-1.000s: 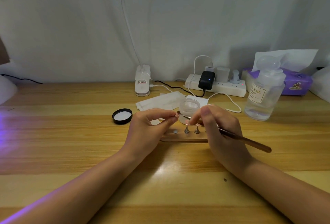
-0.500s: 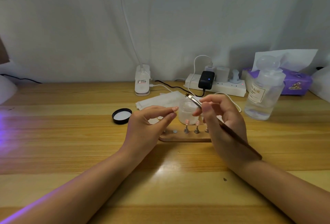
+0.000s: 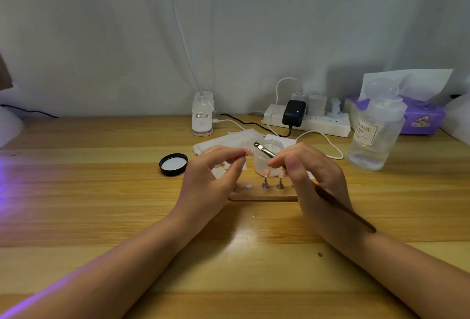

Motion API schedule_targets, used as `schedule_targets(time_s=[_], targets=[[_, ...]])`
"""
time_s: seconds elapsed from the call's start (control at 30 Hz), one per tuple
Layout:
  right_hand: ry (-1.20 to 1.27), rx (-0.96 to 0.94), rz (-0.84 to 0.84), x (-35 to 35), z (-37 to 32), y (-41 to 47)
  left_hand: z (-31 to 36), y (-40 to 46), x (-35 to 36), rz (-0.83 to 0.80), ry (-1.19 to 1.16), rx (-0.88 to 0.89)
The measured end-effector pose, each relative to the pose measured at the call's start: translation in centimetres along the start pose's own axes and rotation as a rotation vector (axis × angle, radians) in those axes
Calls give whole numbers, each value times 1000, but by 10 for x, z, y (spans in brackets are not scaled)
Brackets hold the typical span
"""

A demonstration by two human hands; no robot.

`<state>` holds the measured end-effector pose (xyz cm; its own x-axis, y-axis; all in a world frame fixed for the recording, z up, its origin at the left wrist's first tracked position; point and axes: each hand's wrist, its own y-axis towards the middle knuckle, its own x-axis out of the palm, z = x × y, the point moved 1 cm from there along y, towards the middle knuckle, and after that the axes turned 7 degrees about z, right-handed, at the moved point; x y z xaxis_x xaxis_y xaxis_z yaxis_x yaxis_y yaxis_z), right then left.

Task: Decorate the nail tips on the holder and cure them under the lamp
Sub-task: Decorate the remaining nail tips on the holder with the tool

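- Two hands meet above the wooden holder (image 3: 262, 195), which lies on the desk (image 3: 101, 191) directly in front of me.
- My left hand (image 3: 211, 178) pinches something small between thumb and fingertip at the level of the jar rim; it looks like a single nail tip (image 3: 248, 152), though it is too small for me to be sure.
- My right hand (image 3: 312, 173) grips a brush (image 3: 264, 150) pen-fashion, fingers curled round the shaft, the dark handle trailing back over the wrist toward me.
- The brush's long axis runs from lower right to upper left; its flat metal end sits over the open frosted jar (image 3: 267, 163), just beside the left hand's pinch.
- Two pink nail tips (image 3: 266, 173) stand upright on small metal stands on the holder, just below and between the two hands; a bare white pad (image 3: 249, 186) sits to their left on the same base.
- The relation I judge decisive: the pinched piece lies to the left of the brush end, near but apart, so the right hand is the nearer one to close that gap.
- A black lid (image 3: 173, 164) lies left of the jar; a white clip lamp (image 3: 202, 114) stands behind, well apart from the holder.
- Curing, in my judgement, is not yet begun.
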<state>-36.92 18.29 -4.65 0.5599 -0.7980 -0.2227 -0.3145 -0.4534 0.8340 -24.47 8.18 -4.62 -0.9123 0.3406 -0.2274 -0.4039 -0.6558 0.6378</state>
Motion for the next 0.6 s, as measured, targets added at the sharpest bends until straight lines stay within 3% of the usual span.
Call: schedule_targets(time_s=[0.17,0.6], targets=[[-27,-40,-19,1,2,-1,-1,0,2,-25,34,52],[-31,-41,7,3,6,-3,0,0,1,-32,34,-11]])
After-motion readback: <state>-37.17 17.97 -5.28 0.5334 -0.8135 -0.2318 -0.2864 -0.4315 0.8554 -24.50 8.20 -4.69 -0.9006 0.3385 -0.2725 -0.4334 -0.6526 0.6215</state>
